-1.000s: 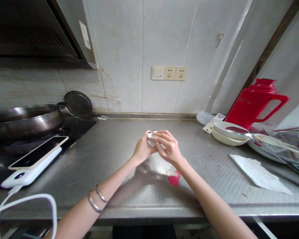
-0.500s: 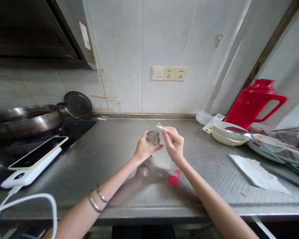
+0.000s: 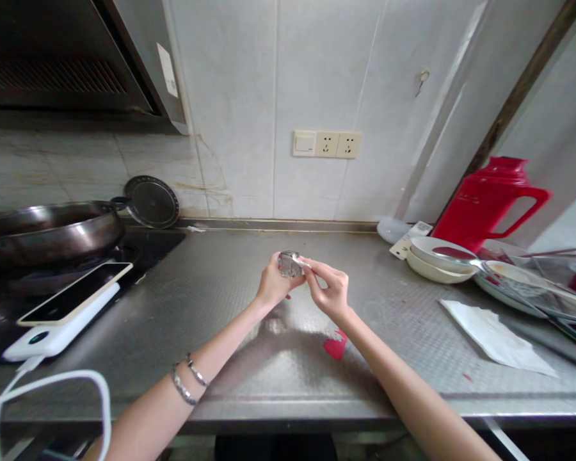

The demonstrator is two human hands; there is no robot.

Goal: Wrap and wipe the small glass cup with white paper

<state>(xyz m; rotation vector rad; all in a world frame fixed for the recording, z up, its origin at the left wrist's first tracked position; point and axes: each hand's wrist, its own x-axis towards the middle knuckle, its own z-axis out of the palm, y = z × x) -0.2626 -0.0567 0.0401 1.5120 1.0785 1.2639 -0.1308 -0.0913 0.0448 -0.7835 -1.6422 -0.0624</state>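
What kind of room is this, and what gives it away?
Most likely a kitchen: a metal pan sits on the black stove at left, a range hood hangs above it, and stacked dishes stand on the steel counter.

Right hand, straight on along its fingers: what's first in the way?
The silvery object in the left hand. The right hand has its fingertips at or very near that object's edge, so little free way shows; contact is hard to judge from one view.

A slim silver-coloured bracelet [image 3: 198, 374] circled the left forearm [image 3: 228, 339], elbow-side of the left hand [image 3: 269, 282]. A broader, textured bracelet [image 3: 181, 389] lay farther from that hand.
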